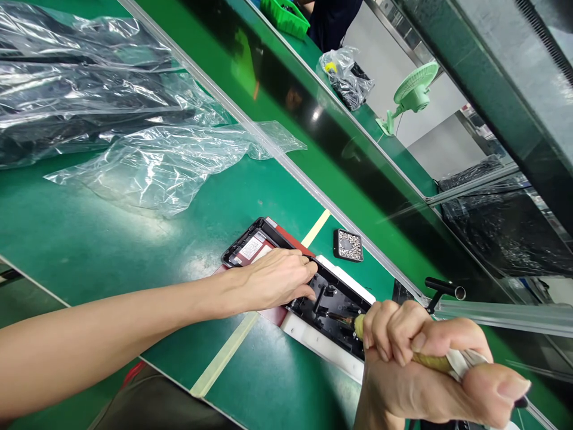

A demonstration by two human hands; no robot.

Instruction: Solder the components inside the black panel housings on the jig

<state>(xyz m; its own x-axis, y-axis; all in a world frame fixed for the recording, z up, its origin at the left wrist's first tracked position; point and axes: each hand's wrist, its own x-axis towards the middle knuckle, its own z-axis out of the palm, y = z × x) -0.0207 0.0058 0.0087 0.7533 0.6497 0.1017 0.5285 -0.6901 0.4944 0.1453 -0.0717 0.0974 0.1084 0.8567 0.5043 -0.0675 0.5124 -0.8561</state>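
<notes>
A long black plastic housing [329,286] lies at a slant on the green bench, set between white blocks [313,341]. My left hand [277,276] reaches across it, fingers over the far wall and thumb near the inside, gripping it. In my right hand [416,352] is a screwdriver [358,325], its handle wrapped in yellowish tape. The fist closes around the handle, and the shaft slants down into the housing's interior. Whether the tip sits on a screw is too small to tell. A white label [251,248] shows on the housing's left end.
A small square tray of screws [348,245] stands just beyond the housing. Clear plastic bags [152,161] cover the upper left bench, some with dark parts inside. A metal rail [233,107] edges a green belt. Across it are a green fan [414,89], a green basket [286,17] and a person [332,24].
</notes>
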